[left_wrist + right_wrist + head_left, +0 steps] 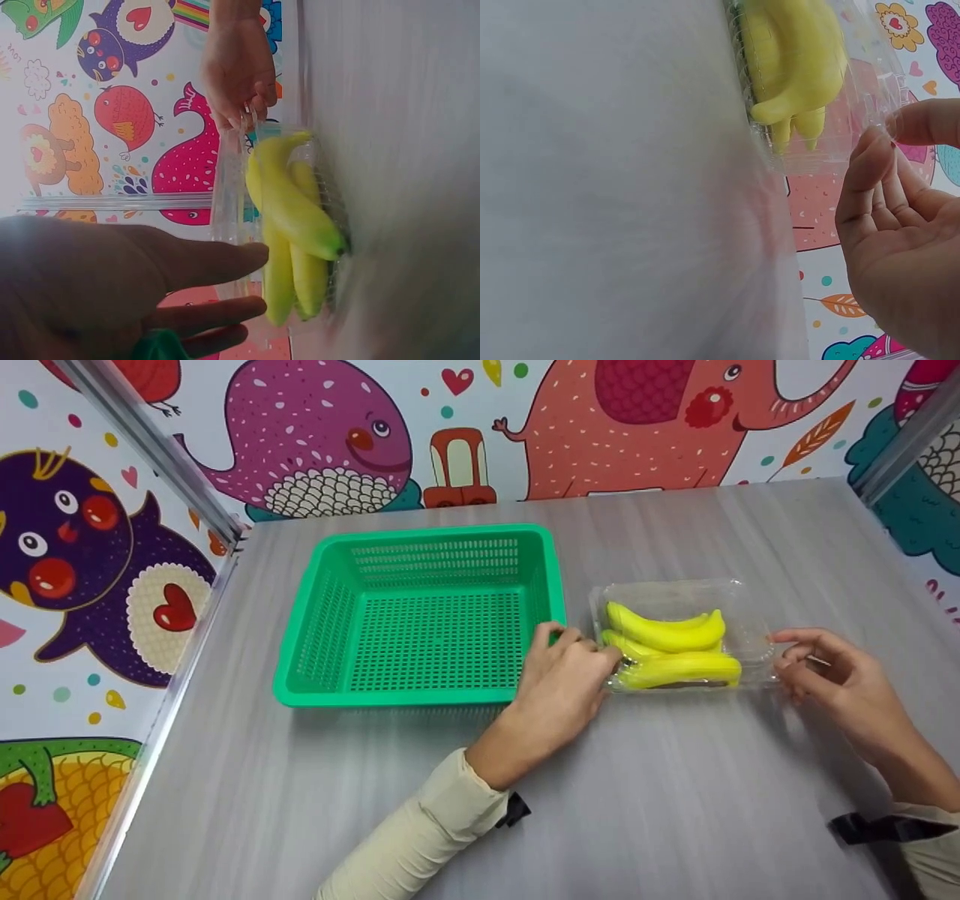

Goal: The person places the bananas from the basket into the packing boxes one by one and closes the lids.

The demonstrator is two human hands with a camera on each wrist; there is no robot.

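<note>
A clear plastic box [750, 641] with several yellow bananas [667, 634] inside lies on the table, right of a green basket. My left hand [566, 682] is at the box's left end, next to the basket's right wall. In the left wrist view, the thumb and fingers of this hand [191, 277] stretch nearly straight to the box side, with a gap between them. At the opposite end, my right hand [840, 675] pinches the box's edge. The right wrist view shows the right thumb and index finger [870, 154] together on the clear rim.
The green basket [420, 697], with slotted walls and floor, stands left of the box. Around the grey table [375, 810] rise walls printed with cartoon animals [322, 427]. A metal strip [142, 442] runs down the left corner.
</note>
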